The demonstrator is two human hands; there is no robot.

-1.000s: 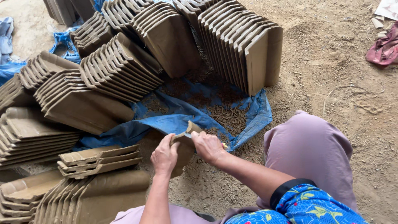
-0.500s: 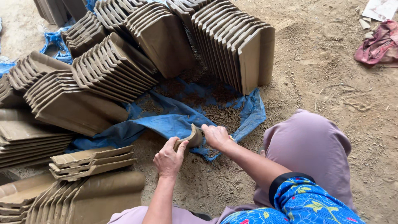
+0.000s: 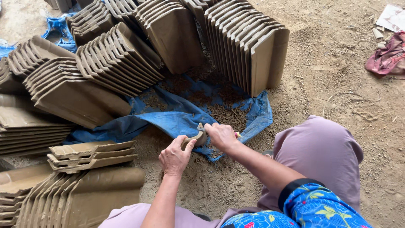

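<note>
On a sandy dirt floor (image 3: 337,97), the left hand (image 3: 175,157) gripped one end of a small curved clay piece (image 3: 195,139), just above a blue tarp (image 3: 177,122) holding clay shavings (image 3: 228,114). The right hand (image 3: 220,136) closed over its other end; any tool there was hidden. Stacked clay tiles (image 3: 249,46) ringed the far side, too many to count.

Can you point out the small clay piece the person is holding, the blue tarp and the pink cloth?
small clay piece (image 3: 195,138): head view, its curved middle.
blue tarp (image 3: 177,122): head view, bare fold.
pink cloth (image 3: 386,57): head view, crumpled centre.
</note>
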